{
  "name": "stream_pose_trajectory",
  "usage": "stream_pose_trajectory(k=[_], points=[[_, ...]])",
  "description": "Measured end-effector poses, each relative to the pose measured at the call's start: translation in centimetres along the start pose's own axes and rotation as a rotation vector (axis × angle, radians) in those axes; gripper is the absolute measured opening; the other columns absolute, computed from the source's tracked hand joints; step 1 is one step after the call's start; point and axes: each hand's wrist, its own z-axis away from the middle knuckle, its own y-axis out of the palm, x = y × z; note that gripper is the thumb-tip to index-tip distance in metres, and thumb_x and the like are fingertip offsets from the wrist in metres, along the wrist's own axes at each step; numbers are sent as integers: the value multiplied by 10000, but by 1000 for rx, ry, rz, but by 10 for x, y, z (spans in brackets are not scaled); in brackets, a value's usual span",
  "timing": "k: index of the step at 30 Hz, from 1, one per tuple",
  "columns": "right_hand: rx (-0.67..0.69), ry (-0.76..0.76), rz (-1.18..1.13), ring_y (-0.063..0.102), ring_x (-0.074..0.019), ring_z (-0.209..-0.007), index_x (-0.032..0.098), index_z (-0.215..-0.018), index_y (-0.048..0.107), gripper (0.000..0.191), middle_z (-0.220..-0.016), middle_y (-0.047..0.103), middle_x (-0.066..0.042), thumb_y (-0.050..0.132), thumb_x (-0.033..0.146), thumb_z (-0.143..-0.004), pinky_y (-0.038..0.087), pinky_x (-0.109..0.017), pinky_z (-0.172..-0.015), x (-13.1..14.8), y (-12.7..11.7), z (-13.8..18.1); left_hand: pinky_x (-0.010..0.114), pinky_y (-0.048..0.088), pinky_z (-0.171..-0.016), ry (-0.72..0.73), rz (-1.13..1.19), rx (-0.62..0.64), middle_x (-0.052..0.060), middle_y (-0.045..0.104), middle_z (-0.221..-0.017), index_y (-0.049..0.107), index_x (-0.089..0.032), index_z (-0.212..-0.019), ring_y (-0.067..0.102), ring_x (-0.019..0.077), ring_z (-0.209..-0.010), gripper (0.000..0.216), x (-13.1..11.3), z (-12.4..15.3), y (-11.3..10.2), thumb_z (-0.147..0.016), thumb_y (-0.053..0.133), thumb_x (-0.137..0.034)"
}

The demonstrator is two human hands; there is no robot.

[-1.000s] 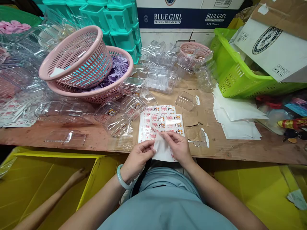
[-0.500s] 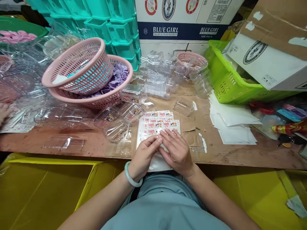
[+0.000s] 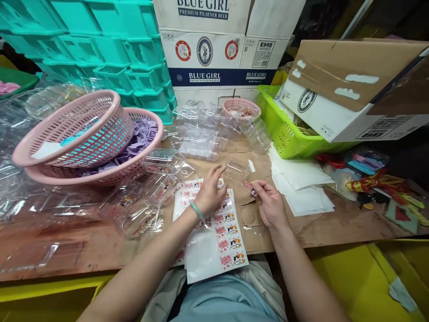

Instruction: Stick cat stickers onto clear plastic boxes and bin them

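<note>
Head view: pinched by the right hand [image 3: 273, 208], a sticker [image 3: 248, 185] juts leftward.

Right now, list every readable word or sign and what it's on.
"BLUE GIRL": on the white cartons, three times, topmost cut off.
"PREMIUM PILSENER BEER": under the larger two.
Too small or blurred: lettering on the sticker sheet, print on the tilted box, cartons' finer print.

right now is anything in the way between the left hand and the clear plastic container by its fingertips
Nothing visible stands between the left hand and the clear plastic container; whether they touch can't be told. The right hand, pinching a sticker, is to the right, outside that gap.
</note>
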Motion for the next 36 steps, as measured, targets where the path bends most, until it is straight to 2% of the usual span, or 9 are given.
stream_pose_trajectory(k=[2,4,8,11,14,17,20,27,36], points=[[-30,35,-67,551,-84,-567,193,-763,685,282,-691,652,24,834,381,-615,485,-211,-547,2,-7,-8,518,255,-1142,150,-177,120,175,325,-1505,425,-151,-1386,263,310,-1414,692,10,-38,10,-718,517,2],[-50,60,-125,563,-85,-576,199,-759,677,302,-702,654,25,852,375,-589,500,-208,-543,4,-12,-14,549,221,-1145,191,-290,280,199,296,-1515,404,-125,-1399,184,355,-1438,785,15,-72,18,-645,531,54],[-69,30,-151,544,-78,-563,208,-740,663,281,-684,625,35,848,371,-605,531,-216,-563,16,-20,-14,481,353,-1083,149,-317,425,224,465,-1343,452,-73,-1338,403,359,-1311,750,6,-96,12,-620,667,-45],[-21,-41,-78,543,-83,-595,214,-753,681,233,-703,612,27,827,364,-651,523,-203,-556,35,-20,-4,421,449,-997,73,-132,340,157,513,-1276,497,-139,-1285,526,291,-1178,636,-12,-61,-14,-699,709,-267],[136,8,-12,529,-81,-571,217,-755,683,198,-711,611,25,792,374,-703,496,-193,-503,48,-6,16,378,520,-857,-229,121,313,83,616,-1106,571,-200,-1222,608,235,-986,535,-23,1,-45,-765,668,-460],[404,188,43,535,-77,-542,214,-793,683,191,-738,631,22,775,368,-727,498,-203,-490,43,18,37,333,537,-727,-533,382,343,53,655,-926,560,-199,-1285,616,199,-843,593,-21,59,-61,-782,654,-498],[535,288,102,533,-71,-524,200,-781,673,214,-705,603,34,782,370,-712,499,-204,-492,26,39,51,318,533,-735,-637,579,258,56,673,-973,518,-207,-1355,612,196,-873,676,-9,94,-62,-750,714,-437],[510,268,300,489,-73,-515,179,-781,656,300,-674,547,39,759,451,-707,458,-212,-464,10,50,54,376,489,-955,-561,926,259,82,534,-1389,562,-281,-1320,598,247,-1120,728,22,110,-66,-644,819,-203],[644,65,597,464,-105,-622,163,-765,662,290,-697,575,11,665,451,-798,367,-234,-566,24,65,54,360,501,-929,-575,1010,252,101,620,-1268,561,-261,-1318,618,230,-1097,659,34,110,-66,-702,793,-266]])
